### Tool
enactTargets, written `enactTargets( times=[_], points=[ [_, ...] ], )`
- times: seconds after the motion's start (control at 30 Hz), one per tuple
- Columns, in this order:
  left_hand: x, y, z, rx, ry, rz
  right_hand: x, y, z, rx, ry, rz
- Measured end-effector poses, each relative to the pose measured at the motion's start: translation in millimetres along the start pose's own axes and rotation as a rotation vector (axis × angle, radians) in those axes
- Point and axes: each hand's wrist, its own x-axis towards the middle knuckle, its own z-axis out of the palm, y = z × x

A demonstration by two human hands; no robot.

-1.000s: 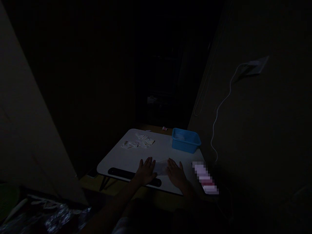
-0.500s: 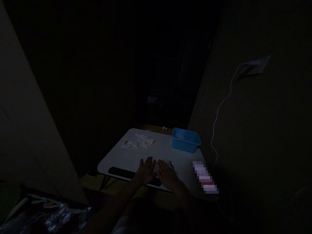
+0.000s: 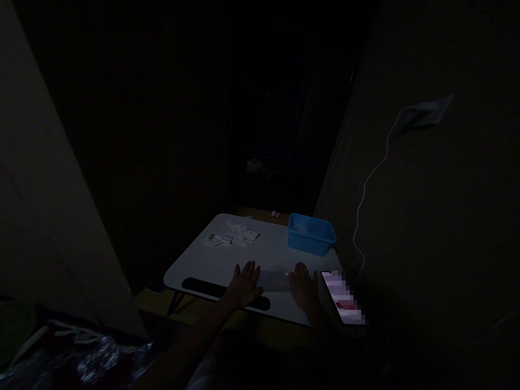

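Between the left hand (image 3: 245,283) and the right hand (image 3: 304,285), each grip spread flat, a clear plastic sheet (image 3: 275,280) is laid on the table (image 3: 266,251); the phone screen (image 3: 335,288) is partly pixelated and cannot be read.

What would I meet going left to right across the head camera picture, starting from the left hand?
Left hand → clear sheet → right hand → lit-up phone → wall socket plate.
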Motion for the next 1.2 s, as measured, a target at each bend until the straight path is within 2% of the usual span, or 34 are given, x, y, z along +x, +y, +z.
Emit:
enactTargets(
  times=[0.07,0.13,0.27,0.37,0.5,0.67,0.8,0.9,0.97,1.1,1.2],
  points=[
    [0.1,0.9,-1.0,0.005,0.0,-0.005,-3.2,-8.5,-2.4,0.015,0.038,-0.004],
    [0.4,1.6,-1.8,0.005,-0.001,-0.011,-6.6,-21.8,-4.8,0.055,0.032,-0.102],
    [0.1,1.7,-2.7,0.006,-0.003,-0.002,-10.1,-48.4,-7.6,0.152,-0.045,-0.373],
    [-0.8,1.0,-3.0,0.011,-0.006,0.006,-8.2,-54.9,-6.1,0.184,-0.098,-0.429],
    [-1.1,0.5,-2.3,0.013,-0.006,0.005,-2.4,-42.6,-0.5,0.146,-0.118,-0.387],
    [-0.7,0.1,-1.0,0.003,-0.005,0.001,2.0,-13.9,4.7,0.09,-0.065,-0.301],
    [-0.2,0.0,-0.5,0.006,0.005,0.002,1.7,0.2,4.9,0.031,-0.012,-0.108],
    [0.2,0.8,-1.2,0.01,0.001,-0.004,-1.5,-6.5,0.8,0.019,0.036,0.013],
    [0.1,1.7,-2.7,0.01,-0.004,-0.01,-5.0,-19.4,-3.3,0.049,0.034,-0.055],
    [-1.0,2.5,-6.3,0.011,-0.013,-0.003,-10.3,-46.8,-9.3,0.142,-0.057,-0.337],
    [-1.7,2.2,-7.8,0.013,-0.028,0.001,-9.8,-53.0,-8.5,0.163,-0.122,-0.403]
  ],
)
